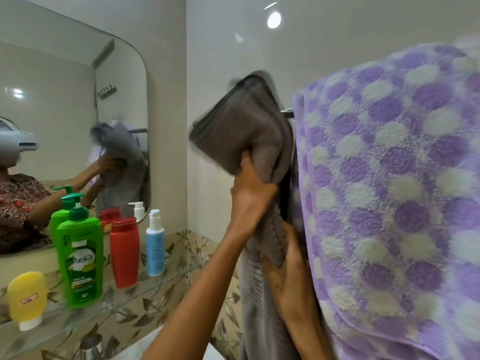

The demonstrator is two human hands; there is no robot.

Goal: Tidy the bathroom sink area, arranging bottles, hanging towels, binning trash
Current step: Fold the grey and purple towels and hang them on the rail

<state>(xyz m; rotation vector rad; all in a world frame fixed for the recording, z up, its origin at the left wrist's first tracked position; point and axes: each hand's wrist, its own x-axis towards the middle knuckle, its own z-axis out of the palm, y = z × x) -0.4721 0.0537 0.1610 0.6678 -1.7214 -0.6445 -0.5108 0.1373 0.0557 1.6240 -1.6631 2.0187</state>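
Note:
A grey towel is lifted against the wall by the dark towel rail, its top blurred. My left hand grips it high up, pinching a fold. My right hand holds the hanging lower part of the same towel. A purple and white spotted towel hangs over the rail at the right, close to the camera. On the glass shelf at the left stand a yellow tube, a green pump bottle, a red bottle and a blue pump bottle.
A mirror on the left wall reflects the person, the towel and the bottles. Leaf-patterned tiles run behind the shelf. A chrome fitting and the white sink edge show at the bottom.

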